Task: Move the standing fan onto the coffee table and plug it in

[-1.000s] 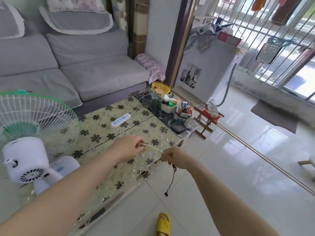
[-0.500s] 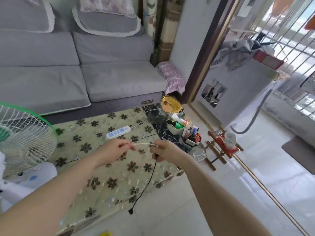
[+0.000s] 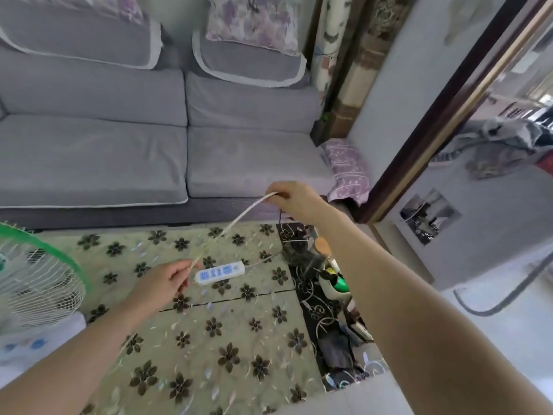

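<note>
The white fan point(image 3: 36, 283) with a green-rimmed grille stands at the left end of the coffee table point(image 3: 209, 339), partly cut off by the frame. Its pale cord point(image 3: 236, 220) stretches taut between my hands. My left hand point(image 3: 161, 283) pinches the cord low, just left of the white and blue power strip point(image 3: 220, 272) lying on the flowered tabletop. My right hand point(image 3: 294, 200) grips the cord's far end, raised above the table's back edge near the sofa. The plug itself is hidden inside my right fist.
A grey sofa point(image 3: 119, 151) runs along the table's far side. Cups, bottles and small clutter point(image 3: 329, 283) crowd the table's right end. A white appliance point(image 3: 478, 220) with clothes on top stands right, beyond a dark door frame point(image 3: 419, 139).
My right hand has risen and moved away toward the sofa, pulling the cord out long. My left hand slid down beside the power strip. The view turned left toward the sofa.
</note>
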